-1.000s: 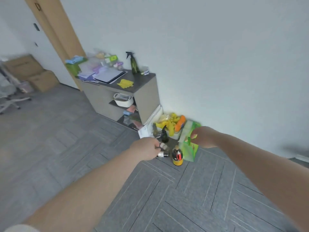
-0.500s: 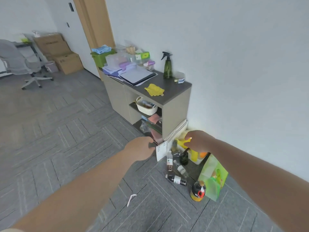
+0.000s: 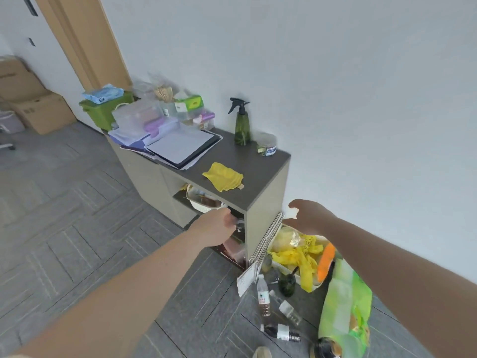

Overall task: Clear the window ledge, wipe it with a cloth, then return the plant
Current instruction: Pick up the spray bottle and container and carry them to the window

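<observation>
Reaching forward with both bare arms from the bottom corners of the frame toward a low grey cabinet (image 3: 265, 177) standing against the white wall at centre. Left hand (image 3: 216, 226) hovering at centre in front of the cabinet's open shelves, fingers curling loosely, seeming to hold nothing, though the fingertips are blurring against the dark shelf. Right hand (image 3: 308, 217) spreading open just right of centre, beside the cabinet's end panel, thumb and fingers apart, gripping nothing. Yellow cloth (image 3: 224, 177) lying crumpled on the cabinet top, above and between the two hands, touching neither. Green spray bottle (image 3: 242, 125) standing upright farther back on the same top, a small jar (image 3: 267, 146) just beside it to the right. Papers, clear boxes and a green bin (image 3: 102, 109) crowding the top's upper-left end. Lying on the carpet at lower right: a white tray (image 3: 313, 286) holding yellow rubber gloves (image 3: 300, 257), several plastic bottles (image 3: 263, 297) and a green bag (image 3: 346, 303). No plant or window ledge showing anywhere in view.
</observation>
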The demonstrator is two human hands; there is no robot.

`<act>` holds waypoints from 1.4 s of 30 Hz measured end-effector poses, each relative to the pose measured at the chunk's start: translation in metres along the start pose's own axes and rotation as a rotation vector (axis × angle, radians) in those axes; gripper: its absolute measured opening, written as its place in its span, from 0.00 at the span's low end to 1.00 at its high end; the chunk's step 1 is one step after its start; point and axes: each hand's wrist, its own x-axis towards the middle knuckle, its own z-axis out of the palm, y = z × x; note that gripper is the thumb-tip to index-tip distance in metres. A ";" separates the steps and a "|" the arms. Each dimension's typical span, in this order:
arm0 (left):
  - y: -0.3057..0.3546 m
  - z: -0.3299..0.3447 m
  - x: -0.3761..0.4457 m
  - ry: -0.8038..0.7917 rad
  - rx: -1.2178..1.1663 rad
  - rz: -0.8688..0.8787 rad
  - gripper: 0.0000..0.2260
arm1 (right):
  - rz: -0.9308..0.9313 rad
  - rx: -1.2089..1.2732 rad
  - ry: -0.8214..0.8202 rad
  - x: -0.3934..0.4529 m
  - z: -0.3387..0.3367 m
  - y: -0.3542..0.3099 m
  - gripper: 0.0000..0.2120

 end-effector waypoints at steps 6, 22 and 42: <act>-0.026 -0.044 0.125 -0.042 0.040 -0.065 0.26 | -0.020 0.137 0.024 0.132 -0.029 -0.021 0.37; -0.086 -0.107 0.419 -0.009 -0.164 0.011 0.44 | 0.216 0.304 0.143 0.359 -0.063 -0.048 0.49; -0.104 -0.093 0.655 -0.076 -0.527 0.132 0.48 | 0.635 0.412 0.308 0.538 -0.027 -0.060 0.58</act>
